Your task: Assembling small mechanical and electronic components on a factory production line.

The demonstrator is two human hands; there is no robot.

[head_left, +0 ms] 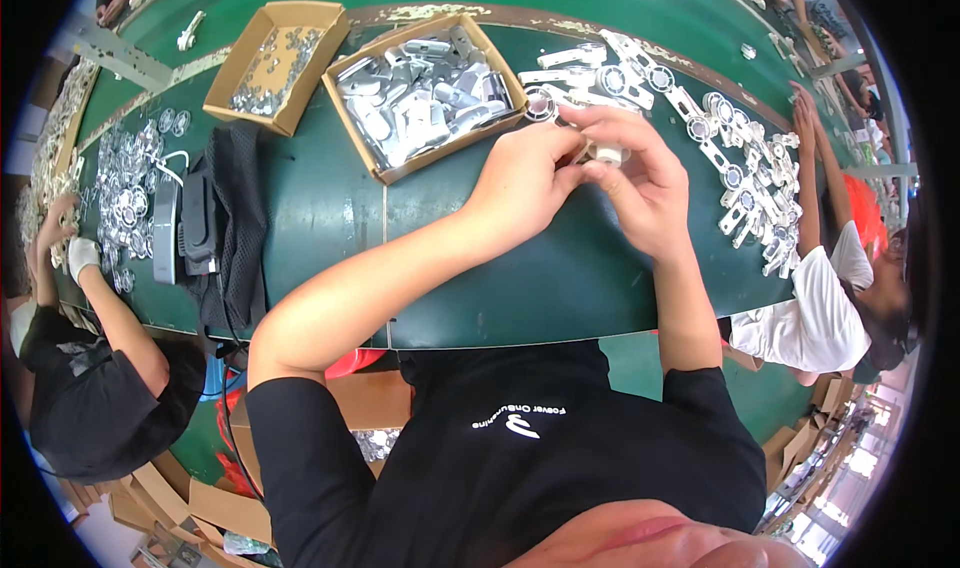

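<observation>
My left hand [528, 176] and my right hand [648, 183] meet above the green table, right of its middle. Between their fingertips is a small white part [608, 154], mostly covered by the fingers, so its full shape is hidden. The left thumb and fingers are pinched at its left side. Curled around its right side are the right thumb and fingers. Just beyond the hands lie several white and silver pieces with round ring ends [612, 80]. A cardboard box of shiny silver metal pieces [385, 175] stands to the left of the hands.
A second cardboard box [322, 73] with small metal bits stands farther left. Nearer are a black mesh bag [238, 208] and a grey device with a cable [167, 233]. Clear round parts [128, 203] lie heaped at left. A pile of white pieces [752, 168] spreads at right. Co-workers sit at both sides.
</observation>
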